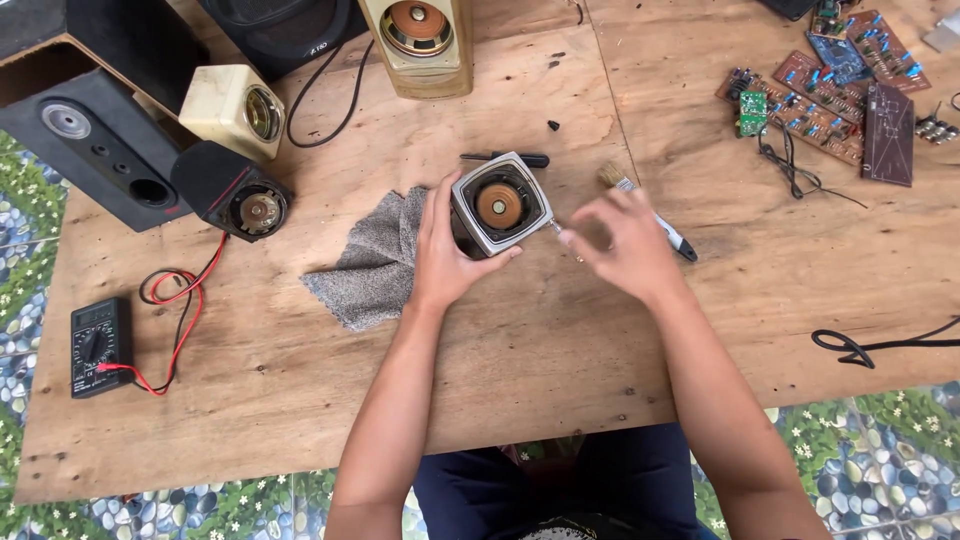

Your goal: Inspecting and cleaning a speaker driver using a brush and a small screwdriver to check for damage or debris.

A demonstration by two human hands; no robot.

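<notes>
Head view: left hand (pixel 443 250) grips small speaker (pixel 497 205); right hand (pixel 625 240) beside it, blurred, grasp unclear.

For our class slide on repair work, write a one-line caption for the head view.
Left hand grips a small speaker on a wooden table; right hand touches its corner.

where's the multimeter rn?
Head view, far left of the plywood table: the black multimeter lies near the front-left edge, its red and black leads coiled beside it.
</notes>
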